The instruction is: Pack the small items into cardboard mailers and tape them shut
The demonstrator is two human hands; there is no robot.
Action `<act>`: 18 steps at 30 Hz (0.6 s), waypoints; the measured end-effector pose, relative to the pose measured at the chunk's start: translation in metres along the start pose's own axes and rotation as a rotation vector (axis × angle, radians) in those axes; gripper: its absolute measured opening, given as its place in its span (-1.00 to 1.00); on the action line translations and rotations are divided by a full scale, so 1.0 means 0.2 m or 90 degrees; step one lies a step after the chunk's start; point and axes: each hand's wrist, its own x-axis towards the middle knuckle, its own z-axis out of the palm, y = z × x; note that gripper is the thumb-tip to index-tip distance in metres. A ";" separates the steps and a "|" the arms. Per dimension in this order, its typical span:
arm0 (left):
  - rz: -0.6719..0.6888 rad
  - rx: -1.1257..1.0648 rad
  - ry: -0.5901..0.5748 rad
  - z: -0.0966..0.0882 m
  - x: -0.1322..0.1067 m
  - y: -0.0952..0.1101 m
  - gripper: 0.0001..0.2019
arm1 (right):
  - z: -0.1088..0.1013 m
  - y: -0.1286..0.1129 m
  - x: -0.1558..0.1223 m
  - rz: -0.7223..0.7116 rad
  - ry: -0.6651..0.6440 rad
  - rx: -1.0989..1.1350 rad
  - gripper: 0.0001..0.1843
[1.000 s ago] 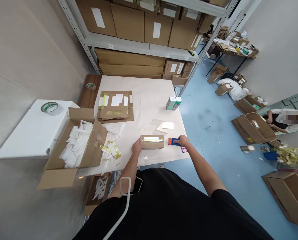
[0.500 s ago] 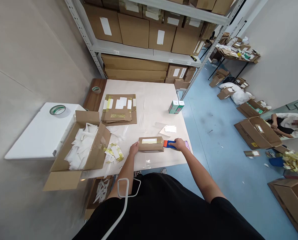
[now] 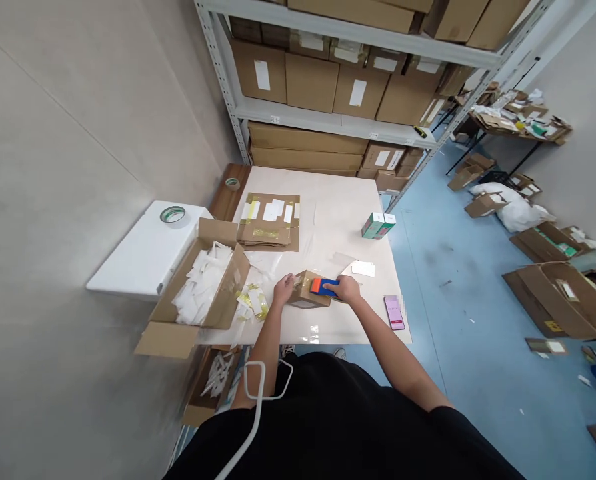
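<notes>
My right hand (image 3: 349, 289) is closed on a scraper (image 3: 325, 286) with a blue handle and an orange head. The orange head lies against the small cardboard box (image 3: 305, 300), which sits turned at an angle near the table's front edge. At the box's left end, my left hand (image 3: 284, 289) grips its edge, with the fingertips at the upper corner. Shiny tape shows on the box. Just beyond my right hand are white label sheets (image 3: 363, 268). A crumpled bunch of yellow tape and paper (image 3: 253, 303) lies left of my left hand.
Flattened cardboard (image 3: 269, 223) is stacked at the back left of the table (image 3: 328, 193). An open carton (image 3: 223, 287) of white strips stands left. Small green-white boxes (image 3: 378, 226) and a phone (image 3: 394, 313) are on the right. A loaded shelf (image 3: 318, 119) rises behind.
The box has been turned, so its labelled face no longer points up. My right hand has brought the scraper left onto it, uncovering the phone. The camera view has shifted left.
</notes>
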 end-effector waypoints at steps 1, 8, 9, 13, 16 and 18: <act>0.015 -0.027 -0.017 0.01 -0.02 0.02 -0.41 | 0.01 -0.05 0.00 -0.008 0.000 -0.003 -0.40; -0.066 -0.043 -0.007 0.00 -0.04 0.05 -0.25 | 0.02 -0.34 0.01 -0.031 -0.013 -0.050 -0.39; -0.065 -0.050 -0.005 -0.01 -0.03 0.04 -0.26 | 0.01 -0.36 0.02 -0.032 -0.019 -0.052 -0.38; -0.054 -0.068 -0.001 -0.02 -0.03 0.01 -0.29 | -0.01 -0.38 0.03 -0.043 -0.024 -0.055 -0.33; -0.034 -0.088 -0.016 0.04 -0.05 0.00 -0.33 | -0.02 -0.36 0.03 -0.049 -0.024 -0.060 -0.33; -0.010 -0.111 -0.043 0.13 -0.07 0.00 -0.34 | -0.03 -0.31 0.04 -0.044 -0.017 -0.072 -0.35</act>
